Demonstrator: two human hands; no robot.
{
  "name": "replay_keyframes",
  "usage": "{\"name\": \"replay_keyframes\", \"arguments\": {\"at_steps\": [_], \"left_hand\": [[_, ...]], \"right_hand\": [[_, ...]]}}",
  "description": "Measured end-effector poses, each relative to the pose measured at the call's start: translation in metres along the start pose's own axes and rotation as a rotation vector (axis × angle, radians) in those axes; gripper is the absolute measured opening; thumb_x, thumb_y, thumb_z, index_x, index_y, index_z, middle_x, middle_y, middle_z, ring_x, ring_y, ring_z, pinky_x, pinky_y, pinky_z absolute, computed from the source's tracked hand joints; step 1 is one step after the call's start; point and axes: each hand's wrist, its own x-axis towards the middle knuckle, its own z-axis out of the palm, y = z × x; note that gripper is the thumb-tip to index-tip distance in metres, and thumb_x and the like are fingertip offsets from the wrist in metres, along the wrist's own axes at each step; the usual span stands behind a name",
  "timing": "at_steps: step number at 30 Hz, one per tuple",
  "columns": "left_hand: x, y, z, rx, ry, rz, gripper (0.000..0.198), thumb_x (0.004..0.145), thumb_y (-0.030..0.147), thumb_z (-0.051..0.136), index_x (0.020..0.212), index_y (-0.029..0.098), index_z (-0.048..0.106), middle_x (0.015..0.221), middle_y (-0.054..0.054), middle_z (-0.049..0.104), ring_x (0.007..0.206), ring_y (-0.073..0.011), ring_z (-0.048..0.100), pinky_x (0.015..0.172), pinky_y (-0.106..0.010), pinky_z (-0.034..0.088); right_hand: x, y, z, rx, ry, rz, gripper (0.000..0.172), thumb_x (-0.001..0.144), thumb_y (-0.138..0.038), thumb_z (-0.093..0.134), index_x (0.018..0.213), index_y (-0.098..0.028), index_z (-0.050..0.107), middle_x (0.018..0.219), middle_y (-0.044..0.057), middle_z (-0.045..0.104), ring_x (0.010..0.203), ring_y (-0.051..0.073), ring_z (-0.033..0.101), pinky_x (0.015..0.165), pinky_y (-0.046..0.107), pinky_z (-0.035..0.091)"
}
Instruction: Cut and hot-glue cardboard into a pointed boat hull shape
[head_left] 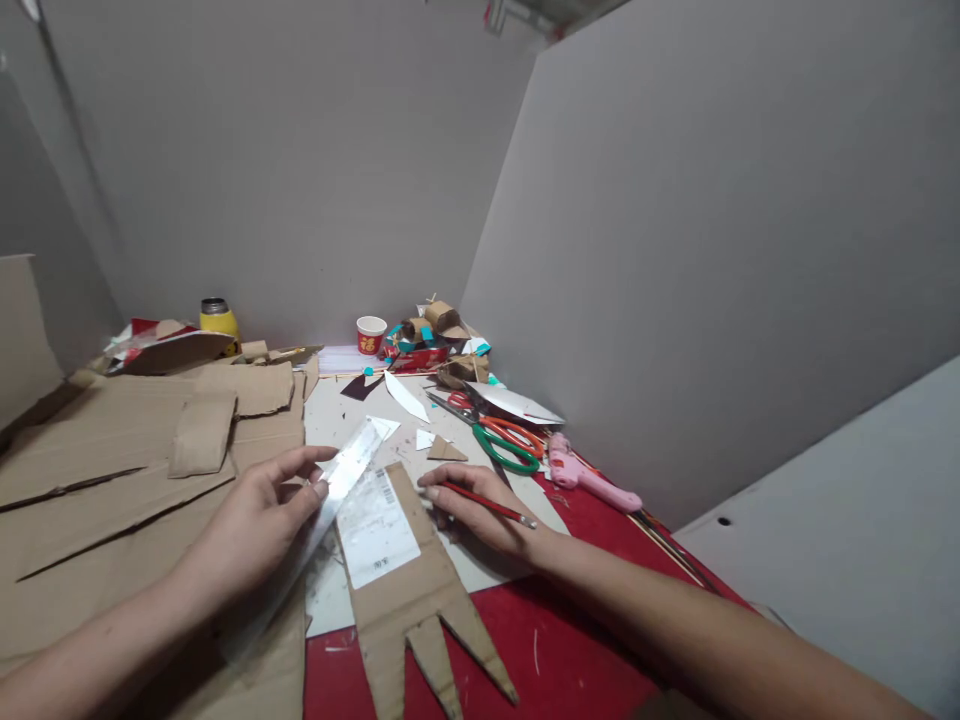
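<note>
While the left hand (270, 500) pinches a clear ruler (346, 472), thumb against fingers, the loosely curled right hand (476, 522) holds a red pencil (491, 504) beside notched cardboard (409, 580) at six o'clock. Likely marking out; next calls for aligning the ruler. Pencil tip unclear; cardboard's six-o'clock end partly cut off.

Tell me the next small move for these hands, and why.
I'd probably lay the clear ruler flat on the pronged cardboard piece: the left hand holds it near the piece's left edge, and the right hand holds the red pencil by the opposite edge, seemingly suited to drawing a line.
</note>
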Motion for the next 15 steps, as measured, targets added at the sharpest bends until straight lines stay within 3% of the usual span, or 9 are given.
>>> {"name": "replay_keyframes", "arguments": {"at_steps": [5, 11, 15], "left_hand": [[0.0, 0.002, 0.006, -0.104, -0.051, -0.09, 0.043, 0.08, 0.035, 0.061, 0.12, 0.019, 0.058, 0.09, -0.002, 0.057, 0.065, -0.0127, 0.059, 0.058, -0.027, 0.046], [0.002, 0.013, 0.035, -0.17, -0.152, -0.054, 0.038, 0.083, 0.026, 0.058, 0.12, 0.021, 0.055, 0.1, -0.003, 0.055, 0.067, -0.0113, 0.063, 0.061, -0.027, 0.05], [0.004, 0.017, 0.063, -0.167, -0.296, -0.038, 0.043, 0.08, 0.024, 0.059, 0.123, 0.021, 0.053, 0.099, -0.003, 0.057, 0.066, -0.0112, 0.062, 0.06, -0.027, 0.049]], "right_hand": [[0.001, -0.003, -0.003, 0.071, 0.204, -0.127, 0.035, 0.087, -0.048, 0.059, 0.099, -0.015, 0.062, 0.077, 0.003, 0.06, 0.062, 0.012, 0.057, 0.056, 0.025, 0.046], [-0.01, -0.008, 0.003, 0.266, -0.046, -0.055, 0.053, 0.086, -0.063, 0.052, 0.108, -0.014, 0.058, 0.081, 0.009, 0.07, 0.061, 0.015, 0.066, 0.052, 0.026, 0.049], [-0.016, -0.009, 0.005, 0.353, -0.194, -0.049, 0.044, 0.085, -0.055, 0.061, 0.101, -0.014, 0.063, 0.08, 0.008, 0.07, 0.066, 0.015, 0.067, 0.054, 0.024, 0.051]]}}
